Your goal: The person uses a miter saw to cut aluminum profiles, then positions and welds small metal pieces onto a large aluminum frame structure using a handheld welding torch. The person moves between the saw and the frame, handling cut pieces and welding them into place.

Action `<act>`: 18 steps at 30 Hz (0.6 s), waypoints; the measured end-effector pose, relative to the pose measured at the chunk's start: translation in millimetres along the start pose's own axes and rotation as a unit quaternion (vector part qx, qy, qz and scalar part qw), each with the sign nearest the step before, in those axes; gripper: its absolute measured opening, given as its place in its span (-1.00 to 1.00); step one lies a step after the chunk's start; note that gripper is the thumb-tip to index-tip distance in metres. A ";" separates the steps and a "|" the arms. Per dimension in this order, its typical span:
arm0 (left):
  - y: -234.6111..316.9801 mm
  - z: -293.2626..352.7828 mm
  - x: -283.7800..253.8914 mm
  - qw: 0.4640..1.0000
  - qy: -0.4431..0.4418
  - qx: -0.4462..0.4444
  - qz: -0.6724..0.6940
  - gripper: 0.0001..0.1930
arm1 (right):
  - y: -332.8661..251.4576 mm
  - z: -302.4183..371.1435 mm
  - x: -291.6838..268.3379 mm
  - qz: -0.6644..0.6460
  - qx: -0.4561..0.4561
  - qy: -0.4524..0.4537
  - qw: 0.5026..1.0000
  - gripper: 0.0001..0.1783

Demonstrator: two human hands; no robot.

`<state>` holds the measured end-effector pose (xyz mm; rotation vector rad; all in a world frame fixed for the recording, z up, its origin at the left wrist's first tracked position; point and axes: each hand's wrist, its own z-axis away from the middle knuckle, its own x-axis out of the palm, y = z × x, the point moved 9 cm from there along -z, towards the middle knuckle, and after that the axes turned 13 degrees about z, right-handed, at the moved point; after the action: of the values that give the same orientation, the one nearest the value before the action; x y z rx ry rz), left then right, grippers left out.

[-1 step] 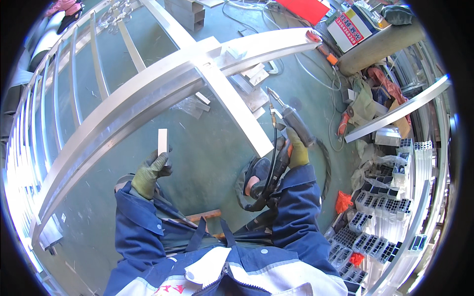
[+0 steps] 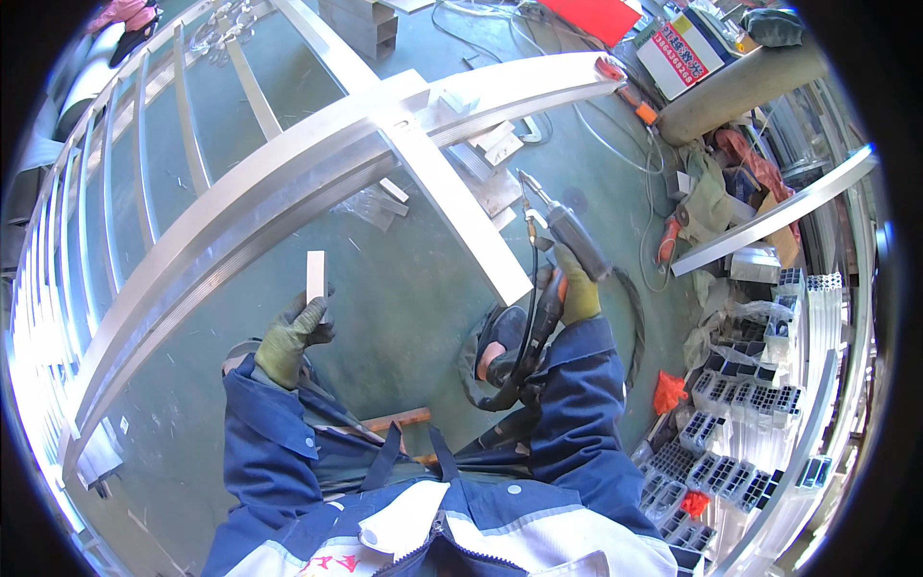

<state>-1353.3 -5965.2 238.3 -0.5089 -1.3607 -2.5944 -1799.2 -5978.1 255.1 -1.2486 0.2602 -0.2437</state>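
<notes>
My gloved left hand (image 2: 286, 346) is closed round a short, pale rectangular metal bar (image 2: 316, 275), which stands up from the fingers. My gloved right hand (image 2: 579, 288) grips a handheld welding gun (image 2: 574, 236) with a dark grey body and a thin nozzle pointing up and away to the left. A black hose (image 2: 528, 332) runs from the gun down toward my legs. Ahead of both hands lies a curved silver metal frame (image 2: 260, 159), with a straight square tube (image 2: 457, 212) crossing it. The tube's near end comes close to the right hand, apart from it.
Several small metal offcuts (image 2: 498, 144) lie beyond the tube. At right are stacked square profiles (image 2: 745, 394) and a slanting silver bar (image 2: 779, 216). A grey cylinder (image 2: 740, 91), cables and an orange-handled tool (image 2: 668, 240) lie at the far right. A person (image 2: 132, 19) is at the far left.
</notes>
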 end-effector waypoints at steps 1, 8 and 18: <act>1.0 0.6 0.6 1.000 0.007 -0.005 -0.006 -0.42 | 6.1 -9.1 0.5 0.016 0.002 -0.002 1.000 -0.55; -0.2 -4.1 4.8 1.000 0.016 -0.017 -0.010 -0.40 | 38.1 -82.7 16.5 0.139 0.053 0.005 0.989 -0.60; -4.5 -8.7 6.7 0.999 0.034 -0.019 -0.029 -0.37 | 51.2 -124.5 41.2 0.182 0.063 -0.012 0.981 -0.70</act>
<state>-1362.8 -5969.7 232.8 -0.3877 -1.3260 -2.6619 -1798.7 -6088.0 167.1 -1.0555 0.4387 0.0699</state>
